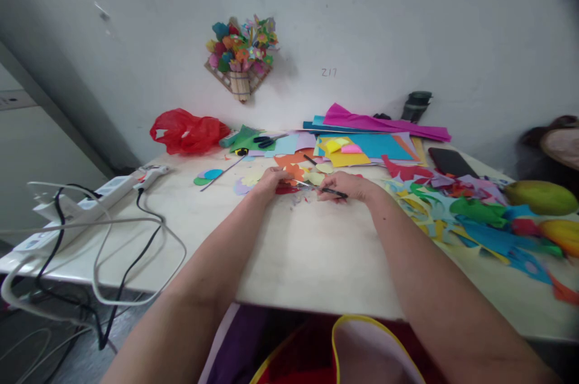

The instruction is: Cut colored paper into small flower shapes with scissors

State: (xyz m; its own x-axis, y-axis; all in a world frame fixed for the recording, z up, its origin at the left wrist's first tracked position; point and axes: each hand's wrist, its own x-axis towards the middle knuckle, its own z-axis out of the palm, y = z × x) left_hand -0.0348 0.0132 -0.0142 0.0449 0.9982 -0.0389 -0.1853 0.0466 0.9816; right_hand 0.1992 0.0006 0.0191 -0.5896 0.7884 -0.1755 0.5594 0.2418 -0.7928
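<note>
My left hand [274, 181] is closed in a pinch over the middle of the table, and what lies between its fingertips is too small to make out. Just under those fingers is a red paper piece [286, 190]. A slim tool with a silver front and black handle [333, 192] is gripped in my right hand [346, 184], its tip pointing left at my left fingers. Behind the hands lie orange paper [294, 160] and pale yellow cut-outs [324, 168]. Tiny paper bits [298, 200] are scattered on the tabletop below them.
Colourful paper scraps [474, 212] and a mango [540, 197] cover the right side. Coloured sheets [380, 146], black-handled scissors [265, 141] and a red plastic bag [187, 131] stand along the back. At left lie a power strip [97, 206] and loose cables [136, 221].
</note>
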